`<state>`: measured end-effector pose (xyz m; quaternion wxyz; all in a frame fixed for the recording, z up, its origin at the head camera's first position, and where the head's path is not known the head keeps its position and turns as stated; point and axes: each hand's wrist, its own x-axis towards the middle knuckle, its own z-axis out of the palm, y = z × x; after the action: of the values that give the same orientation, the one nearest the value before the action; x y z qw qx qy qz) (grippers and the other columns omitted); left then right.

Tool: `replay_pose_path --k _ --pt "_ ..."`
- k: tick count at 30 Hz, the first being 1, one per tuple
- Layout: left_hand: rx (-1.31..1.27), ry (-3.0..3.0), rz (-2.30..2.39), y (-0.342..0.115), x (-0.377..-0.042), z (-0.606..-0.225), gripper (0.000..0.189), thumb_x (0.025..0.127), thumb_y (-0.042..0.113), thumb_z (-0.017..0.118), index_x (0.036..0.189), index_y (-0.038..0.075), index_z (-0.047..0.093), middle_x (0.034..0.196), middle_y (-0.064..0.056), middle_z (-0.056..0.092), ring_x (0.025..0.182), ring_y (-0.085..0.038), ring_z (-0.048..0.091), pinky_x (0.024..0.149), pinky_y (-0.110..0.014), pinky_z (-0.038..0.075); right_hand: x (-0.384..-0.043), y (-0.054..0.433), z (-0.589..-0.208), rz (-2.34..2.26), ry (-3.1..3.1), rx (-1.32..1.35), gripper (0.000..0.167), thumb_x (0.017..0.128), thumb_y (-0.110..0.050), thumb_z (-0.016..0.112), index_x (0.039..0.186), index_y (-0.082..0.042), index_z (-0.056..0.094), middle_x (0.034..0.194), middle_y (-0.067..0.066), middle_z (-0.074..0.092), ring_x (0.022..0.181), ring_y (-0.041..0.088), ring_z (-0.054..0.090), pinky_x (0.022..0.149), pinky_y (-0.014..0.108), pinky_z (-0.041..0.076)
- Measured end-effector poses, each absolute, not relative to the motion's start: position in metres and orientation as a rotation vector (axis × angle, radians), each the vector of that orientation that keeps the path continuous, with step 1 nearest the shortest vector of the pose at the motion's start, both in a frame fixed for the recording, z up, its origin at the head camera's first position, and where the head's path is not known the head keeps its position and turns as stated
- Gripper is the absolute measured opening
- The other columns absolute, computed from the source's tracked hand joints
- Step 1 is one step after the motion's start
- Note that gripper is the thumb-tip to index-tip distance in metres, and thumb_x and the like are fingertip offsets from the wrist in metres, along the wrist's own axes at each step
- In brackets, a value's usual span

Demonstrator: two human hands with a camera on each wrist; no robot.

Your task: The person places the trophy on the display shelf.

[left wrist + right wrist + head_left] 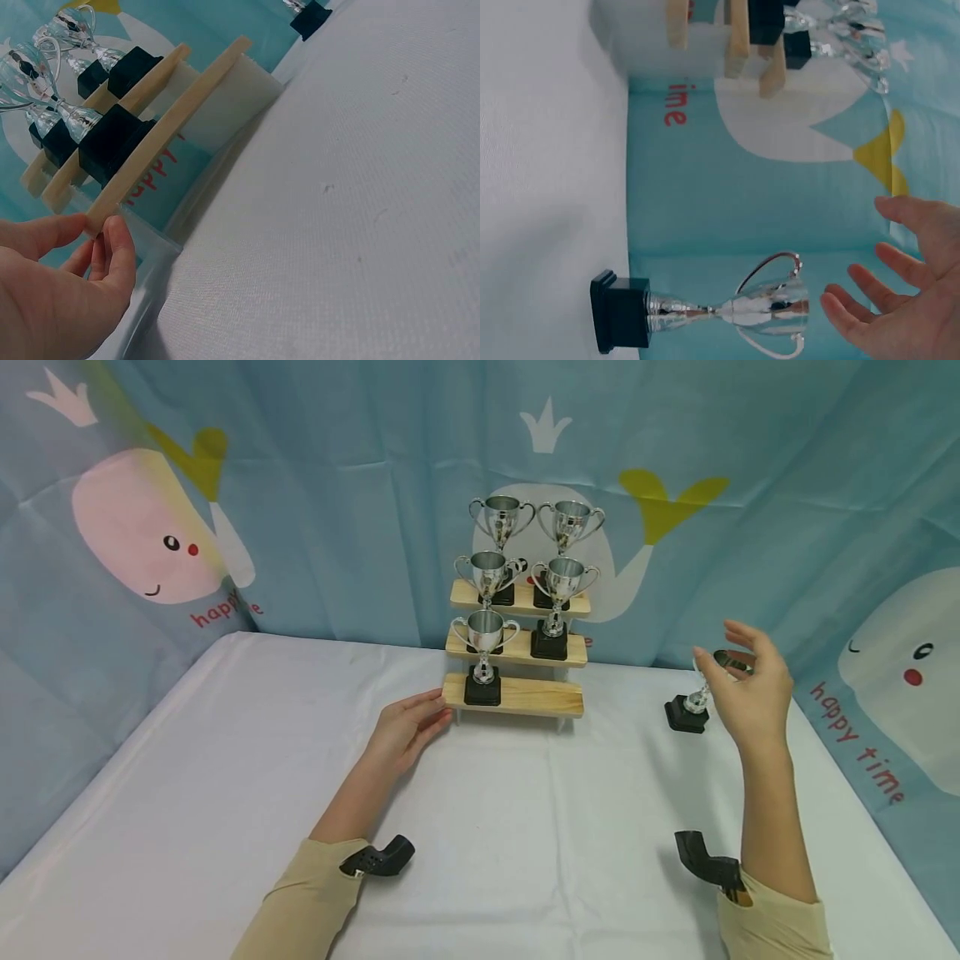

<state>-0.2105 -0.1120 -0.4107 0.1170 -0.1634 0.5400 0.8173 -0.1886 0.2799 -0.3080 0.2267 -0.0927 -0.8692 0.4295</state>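
Note:
A tiered wooden display stand (543, 697) bears several silver trophy cups on black bases: two on the top tier, two on the middle, and one trophy (483, 633) at the left of the lowest. My left hand (408, 727) pinches the left end of that lowest plank (176, 120) between thumb and fingers. To the right, a single silver trophy (772, 309) stands upright on the table. Beside its cup is my right hand (750, 693), fingers spread and slightly bent; the right wrist view shows a gap between fingertips and cup. In the head view this hand partly covers the cup.
A white cloth covers the table (480, 860). Behind it hangs a blue curtain (337, 527) printed with whales and lettering, close at the stand's back. Black wrist cameras stick out from both sleeves.

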Motion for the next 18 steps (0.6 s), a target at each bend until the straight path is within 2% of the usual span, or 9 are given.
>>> replay_pose_path --k 6,18 --pt "-0.468 1.578 2.395 -0.113 -0.210 -0.411 0.046 0.109 0.003 0.056 0.154 -0.003 0.049 0.148 -0.021 0.052 0.107 -0.012 0.066 0.097 -0.020 0.060 -0.191 0.292 -0.315 1.125 -2.397 -0.294 0.060 0.105 -0.020 0.067 0.161 -0.012 0.045 0.162 0.016 0.044 0.148 0.038 0.044 0.126 0.051 0.039" --pt "-0.461 1.578 2.395 -0.113 -0.210 -0.412 0.046 0.109 0.004 0.057 0.154 -0.003 0.050 0.147 -0.021 0.052 0.108 -0.012 0.065 0.097 -0.020 0.060 -0.195 0.310 -0.326 1.079 -2.440 -0.345 0.064 0.105 -0.020 0.067 0.162 -0.007 0.041 0.163 0.021 0.038 0.150 0.042 0.038 0.127 0.055 0.035"
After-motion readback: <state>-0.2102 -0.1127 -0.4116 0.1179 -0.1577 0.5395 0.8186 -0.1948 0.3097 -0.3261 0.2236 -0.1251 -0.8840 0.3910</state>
